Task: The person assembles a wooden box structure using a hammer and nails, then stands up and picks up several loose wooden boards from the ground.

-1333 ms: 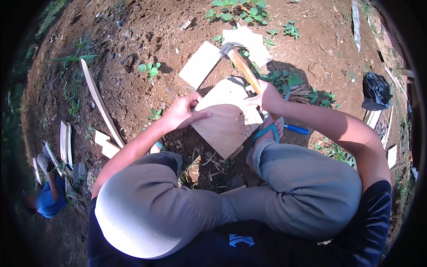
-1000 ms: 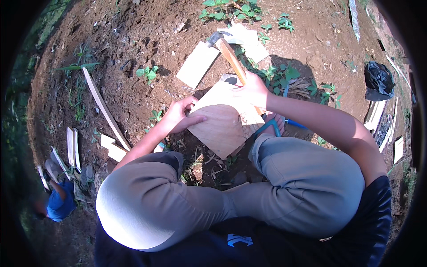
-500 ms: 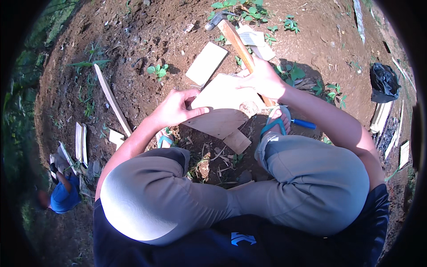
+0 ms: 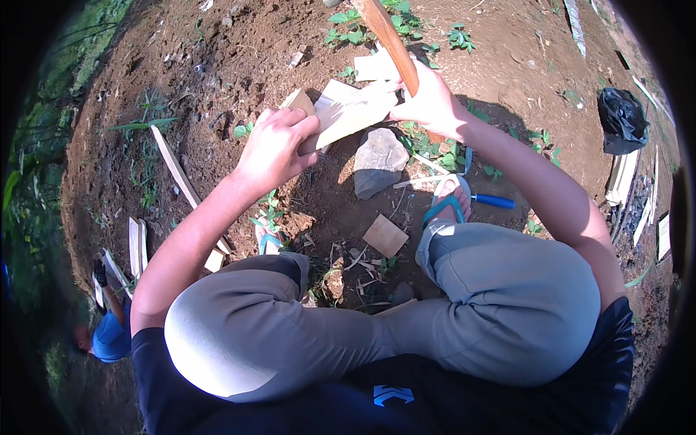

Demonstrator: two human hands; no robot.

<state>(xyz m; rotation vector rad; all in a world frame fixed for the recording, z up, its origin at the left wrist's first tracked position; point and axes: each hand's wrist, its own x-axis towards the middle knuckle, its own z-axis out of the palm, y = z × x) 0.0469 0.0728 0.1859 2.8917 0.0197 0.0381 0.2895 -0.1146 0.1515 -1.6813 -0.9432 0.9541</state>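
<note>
My left hand grips the left end of a pale wooden board, which is tilted and raised off the ground. A second piece of wood shows beside its fingers; whether the hand holds that too I cannot tell. A hammer with a wooden handle lies in my right hand, its head mostly cut off by the upper edge. That hand's fingertips also touch the board's right end. Below the board sits a grey stone. A small square of wood lies on the soil between my feet.
A tool with a blue handle lies by my right foot. Wood strips are on the left, and a black plastic bag stands at the right. Low green plants grow around. At the far left is another person in blue.
Both hands have lifted the board away and turned it, uncovering the stone. The hammer has moved up and its head has nearly left the picture.
</note>
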